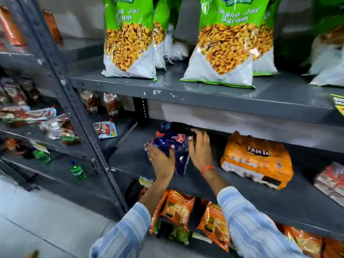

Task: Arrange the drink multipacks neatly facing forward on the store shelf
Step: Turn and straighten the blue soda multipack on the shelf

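Note:
A dark blue drink multipack [174, 144] stands on the grey middle shelf [242, 192], toward its left end. My left hand [162, 161] presses flat against the pack's left front side. My right hand [200, 149] is pressed against its right side, so the pack is gripped between both palms. An orange Fanta multipack [256, 161] lies to the right on the same shelf, its label facing forward and slightly tilted. A red and white multipack [331, 181] shows at the far right edge, partly cut off.
Green snack bags [128, 40] stand on the shelf above. Orange snack packets [178, 207] fill the shelf below. A slotted steel upright [78, 116] divides this unit from the left one, which holds loose packets and green bottles [78, 171]. Grey floor lies lower left.

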Motion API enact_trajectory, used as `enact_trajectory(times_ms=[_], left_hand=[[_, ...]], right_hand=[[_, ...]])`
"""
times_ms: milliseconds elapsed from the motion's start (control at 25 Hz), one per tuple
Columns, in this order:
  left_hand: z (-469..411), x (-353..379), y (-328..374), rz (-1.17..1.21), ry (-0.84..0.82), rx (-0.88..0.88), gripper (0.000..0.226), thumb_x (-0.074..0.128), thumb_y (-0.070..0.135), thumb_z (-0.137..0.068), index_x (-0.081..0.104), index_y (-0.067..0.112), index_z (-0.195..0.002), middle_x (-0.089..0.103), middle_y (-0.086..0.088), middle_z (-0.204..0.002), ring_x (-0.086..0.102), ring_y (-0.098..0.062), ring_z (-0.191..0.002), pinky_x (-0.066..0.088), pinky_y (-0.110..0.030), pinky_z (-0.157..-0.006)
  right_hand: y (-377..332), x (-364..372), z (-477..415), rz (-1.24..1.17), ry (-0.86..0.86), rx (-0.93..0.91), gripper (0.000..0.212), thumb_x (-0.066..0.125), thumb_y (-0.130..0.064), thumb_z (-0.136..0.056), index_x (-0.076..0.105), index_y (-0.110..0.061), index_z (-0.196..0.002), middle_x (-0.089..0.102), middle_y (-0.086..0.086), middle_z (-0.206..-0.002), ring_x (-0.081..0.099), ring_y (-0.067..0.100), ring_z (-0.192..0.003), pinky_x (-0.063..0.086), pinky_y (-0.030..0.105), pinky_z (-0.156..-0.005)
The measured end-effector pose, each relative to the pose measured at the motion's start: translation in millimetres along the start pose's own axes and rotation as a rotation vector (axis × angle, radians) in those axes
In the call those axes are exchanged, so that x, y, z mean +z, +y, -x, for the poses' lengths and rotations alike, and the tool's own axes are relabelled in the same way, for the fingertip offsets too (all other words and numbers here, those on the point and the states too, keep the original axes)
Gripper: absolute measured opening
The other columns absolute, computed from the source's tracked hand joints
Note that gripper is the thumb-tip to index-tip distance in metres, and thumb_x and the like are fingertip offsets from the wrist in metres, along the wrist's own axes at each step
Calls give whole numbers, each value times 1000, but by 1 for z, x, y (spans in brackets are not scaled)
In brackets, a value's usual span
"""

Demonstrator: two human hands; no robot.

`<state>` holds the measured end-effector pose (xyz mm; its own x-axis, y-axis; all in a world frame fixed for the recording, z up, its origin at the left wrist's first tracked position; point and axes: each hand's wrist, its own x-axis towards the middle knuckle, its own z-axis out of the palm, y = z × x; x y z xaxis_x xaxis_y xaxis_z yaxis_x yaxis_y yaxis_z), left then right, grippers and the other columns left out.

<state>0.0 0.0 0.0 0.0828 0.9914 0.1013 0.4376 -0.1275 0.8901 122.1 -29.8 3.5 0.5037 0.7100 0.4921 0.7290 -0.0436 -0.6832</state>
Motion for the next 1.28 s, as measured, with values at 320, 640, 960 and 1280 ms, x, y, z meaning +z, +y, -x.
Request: enact_trajectory(times_ms=[320,640,960,1280], left_hand=[[-35,19,-32,338,-79,-525,103,76,50,-66,24,2,-142,43,-22,-142,43,-40,-128,35,-49,-110],[-40,29,-38,290,-33,-544,111,77,49,-64,14,5,-144,37,-26,-143,36,-44,-131,31,-52,-111],[-81,-8,-45,-3,-225,113,118,87,28,-55,13,18,-147,32,-14,-150,34,-33,-136,35,-53,-110],[-86,-11,-63,-132,-364,298,104,75,13,-73,3,17,-148,19,-12,-157,26,-29,-142,31,-47,-113]], right_hand=[[43,23,-82,107,-538,275,77,71,-36,-80,36,-6,-142,46,15,-145,44,30,-132,35,38,-111],[68,32,-73,-536,-571,732,58,76,-28,-77,48,-21,-127,63,8,-126,63,18,-103,55,27,-64],[97,20,-50,-423,-383,585,100,94,-26,-43,46,-13,-129,59,8,-130,58,24,-119,45,42,-105],[90,32,7,-344,-148,560,89,89,-32,-56,41,-14,-129,56,-2,-122,54,13,-110,43,23,-92]])
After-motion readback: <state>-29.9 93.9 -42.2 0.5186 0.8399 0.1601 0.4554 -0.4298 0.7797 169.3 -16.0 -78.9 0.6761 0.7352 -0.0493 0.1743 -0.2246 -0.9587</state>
